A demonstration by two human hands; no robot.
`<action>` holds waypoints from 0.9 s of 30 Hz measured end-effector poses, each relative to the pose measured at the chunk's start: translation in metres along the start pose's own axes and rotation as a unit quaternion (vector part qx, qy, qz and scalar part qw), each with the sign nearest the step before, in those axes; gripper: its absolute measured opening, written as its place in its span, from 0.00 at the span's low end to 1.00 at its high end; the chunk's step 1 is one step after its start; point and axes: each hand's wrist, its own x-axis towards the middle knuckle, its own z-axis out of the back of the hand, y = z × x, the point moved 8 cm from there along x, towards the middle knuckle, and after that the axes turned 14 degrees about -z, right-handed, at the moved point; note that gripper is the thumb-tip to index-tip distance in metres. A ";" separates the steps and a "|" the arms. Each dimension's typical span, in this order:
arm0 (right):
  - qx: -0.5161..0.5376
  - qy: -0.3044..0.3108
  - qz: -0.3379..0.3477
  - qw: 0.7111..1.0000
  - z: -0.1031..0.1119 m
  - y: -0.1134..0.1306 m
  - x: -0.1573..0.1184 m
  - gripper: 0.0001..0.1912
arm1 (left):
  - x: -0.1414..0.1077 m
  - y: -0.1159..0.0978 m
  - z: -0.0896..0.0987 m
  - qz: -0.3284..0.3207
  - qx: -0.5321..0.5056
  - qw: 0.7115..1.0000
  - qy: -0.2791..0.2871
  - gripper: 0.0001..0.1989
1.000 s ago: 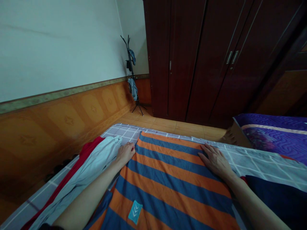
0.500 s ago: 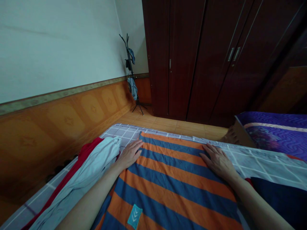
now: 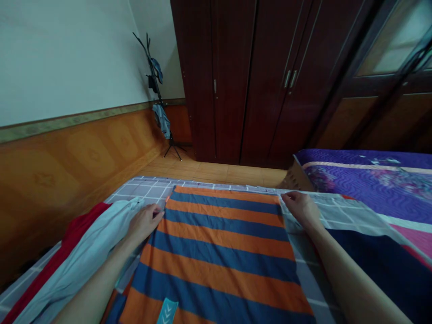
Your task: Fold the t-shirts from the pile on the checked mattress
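Observation:
An orange and blue striped cloth (image 3: 222,243) lies spread flat on the checked bed sheet (image 3: 153,186), a teal tag near its lower left. At its upper left edge is my left hand (image 3: 146,219), fingers curled together; whether they pinch the edge I cannot make out. My right hand (image 3: 301,207) is beside the upper right corner, its fingers drawn together close to the sheet, with what lies between them too small to tell.
Light blue and red garments (image 3: 91,252) lie left of the striped cloth, a dark navy garment (image 3: 378,256) right. Beyond are a coat stand (image 3: 157,85), a dark wardrobe (image 3: 232,81) and a purple-covered bed (image 3: 357,180).
Both hands have left the top of the cloth for its side edges, and their fingers have drawn in. The view has turned right, and the cloth's right edge looks straighter.

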 end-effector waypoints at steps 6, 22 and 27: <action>-0.017 0.072 -0.028 0.997 -0.013 -0.009 -0.002 0.13 | -0.005 0.008 -0.007 0.048 -0.024 0.995 0.082 0.12; -0.027 0.023 -0.036 0.999 -0.015 -0.002 -0.010 0.21 | -0.022 -0.002 -0.005 0.068 0.010 0.992 0.102 0.09; -0.030 0.034 -0.039 0.998 -0.019 -0.004 -0.005 0.23 | -0.088 -0.018 0.005 0.059 -0.047 0.991 0.114 0.09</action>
